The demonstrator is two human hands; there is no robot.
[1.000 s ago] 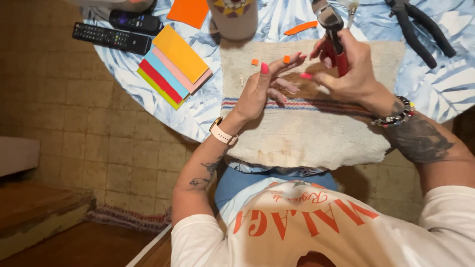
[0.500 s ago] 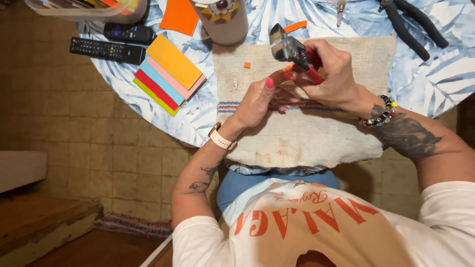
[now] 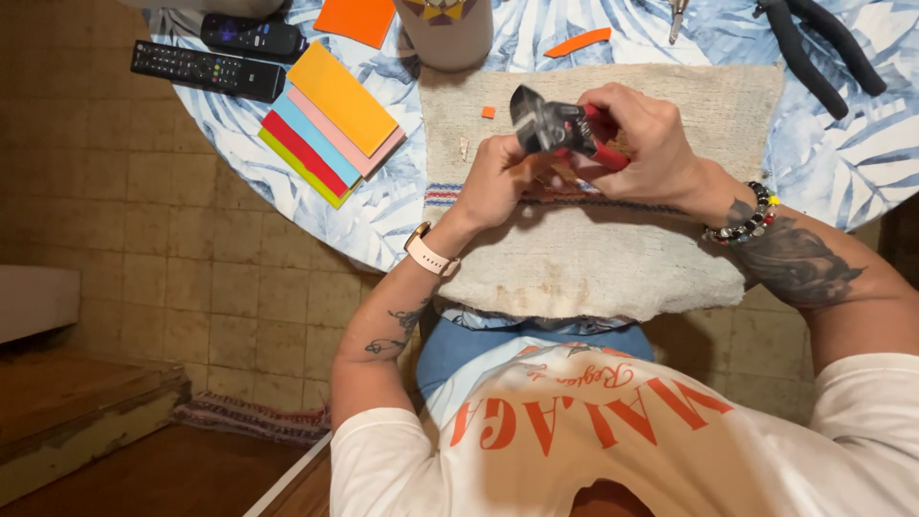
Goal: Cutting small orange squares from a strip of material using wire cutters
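Observation:
My right hand (image 3: 643, 144) grips red-handled punch pliers (image 3: 560, 129) with a black head, held over a beige woven mat (image 3: 593, 258) on the round table. My left hand (image 3: 498, 177) is curled just below the tool's head, fingers closed against it and seemingly pinching something small that I cannot make out. A tiny orange scrap (image 3: 488, 112) lies on the mat to the left of the tool. A longer orange strip (image 3: 578, 42) lies above the mat on the patterned tablecloth (image 3: 402, 206).
A fanned stack of coloured foam sheets (image 3: 330, 120) lies left of the mat, with an orange sheet (image 3: 354, 17) and two black remotes (image 3: 206, 69) further back. A cup (image 3: 445, 29) stands at the top. Black pliers (image 3: 814, 43) lie top right. Tiled floor lies to the left.
The punch pliers came down from high above the mat to its upper middle, head now pointing left. My left hand went from spread fingers to curled under the tool.

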